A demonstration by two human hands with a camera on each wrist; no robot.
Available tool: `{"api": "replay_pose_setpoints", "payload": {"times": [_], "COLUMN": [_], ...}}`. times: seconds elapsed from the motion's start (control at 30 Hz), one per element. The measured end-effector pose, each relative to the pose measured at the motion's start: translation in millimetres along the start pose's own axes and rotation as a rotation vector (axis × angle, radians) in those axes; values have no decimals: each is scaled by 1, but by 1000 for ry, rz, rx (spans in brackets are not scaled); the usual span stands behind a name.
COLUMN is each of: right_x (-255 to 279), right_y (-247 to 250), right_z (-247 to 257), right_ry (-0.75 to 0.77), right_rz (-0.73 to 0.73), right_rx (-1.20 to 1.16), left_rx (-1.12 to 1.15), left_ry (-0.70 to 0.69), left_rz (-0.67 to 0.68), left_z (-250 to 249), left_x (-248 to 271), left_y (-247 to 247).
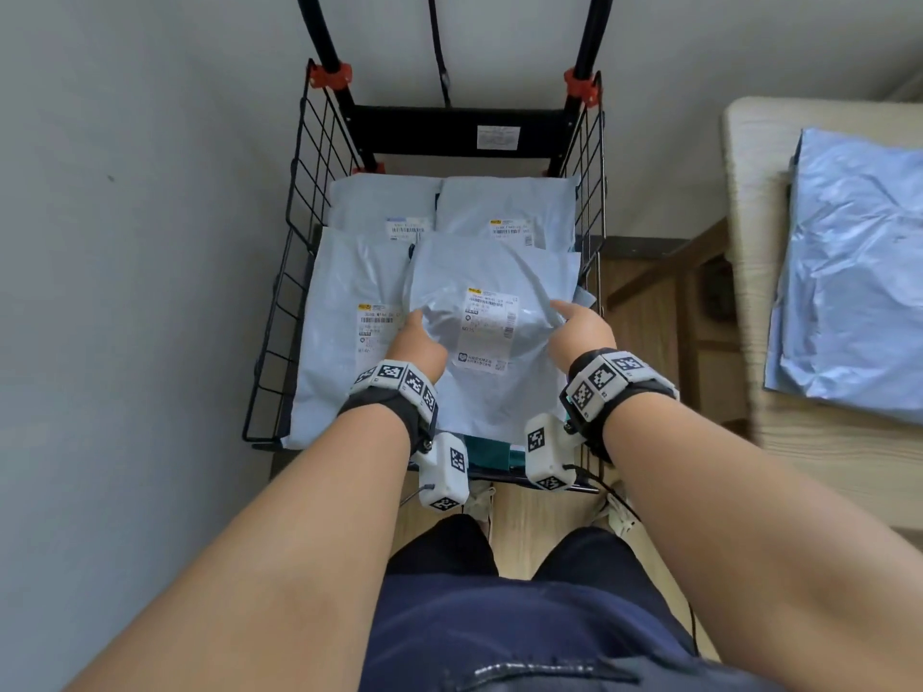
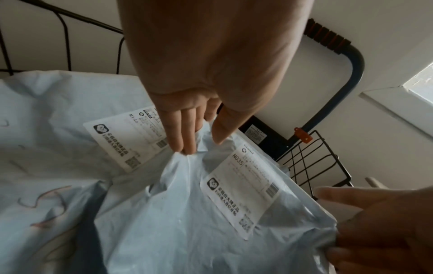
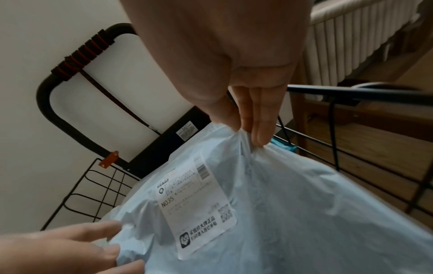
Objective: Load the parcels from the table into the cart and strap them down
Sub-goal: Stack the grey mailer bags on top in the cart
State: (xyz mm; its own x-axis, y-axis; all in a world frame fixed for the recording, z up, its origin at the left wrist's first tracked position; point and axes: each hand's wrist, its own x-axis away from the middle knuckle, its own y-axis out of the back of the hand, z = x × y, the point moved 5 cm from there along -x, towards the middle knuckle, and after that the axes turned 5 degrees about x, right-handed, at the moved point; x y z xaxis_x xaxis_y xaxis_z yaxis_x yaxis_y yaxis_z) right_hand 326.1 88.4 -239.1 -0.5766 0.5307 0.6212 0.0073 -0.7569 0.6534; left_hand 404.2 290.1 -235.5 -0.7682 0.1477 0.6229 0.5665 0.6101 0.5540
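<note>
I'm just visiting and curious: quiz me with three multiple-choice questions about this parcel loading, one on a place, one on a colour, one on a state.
1. Where are more parcels waiting?
A. on the light wooden table to the person's right
B. on the floor
C. on a shelf

2. What colour are the clips on the black wire cart?
A. green
B. orange-red
C. white

3. How is the pale blue plastic parcel labelled N035 held?
A. pinched by both hands
B. lying free
C. strapped down

Answers:
1 A: a glossy blue parcel stack lies on the table.
2 B: the clips on the cart are orange-red.
3 A: the left hand and right hand each pinch an edge of the parcel.
</note>
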Motion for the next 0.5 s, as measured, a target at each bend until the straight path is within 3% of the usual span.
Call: {"api": "replay_pose_setpoints", "payload": {"times": [0.17,0.3,0.5], "right_x": [3,6,0], "right_y": [-14,-31,-38], "right_z": [-10,-19,-25], "right_ry": [-84,-98,-97], "right_rz": [113,191,185], "right_rx": [271,360,289], "left_rx": [-138,-300,-425], "left_ry": [29,73,81], "left_rz": [138,259,230], "left_z": [9,17,22], "left_x": [4,10,9], "left_y": [-20,-38,-34]}}
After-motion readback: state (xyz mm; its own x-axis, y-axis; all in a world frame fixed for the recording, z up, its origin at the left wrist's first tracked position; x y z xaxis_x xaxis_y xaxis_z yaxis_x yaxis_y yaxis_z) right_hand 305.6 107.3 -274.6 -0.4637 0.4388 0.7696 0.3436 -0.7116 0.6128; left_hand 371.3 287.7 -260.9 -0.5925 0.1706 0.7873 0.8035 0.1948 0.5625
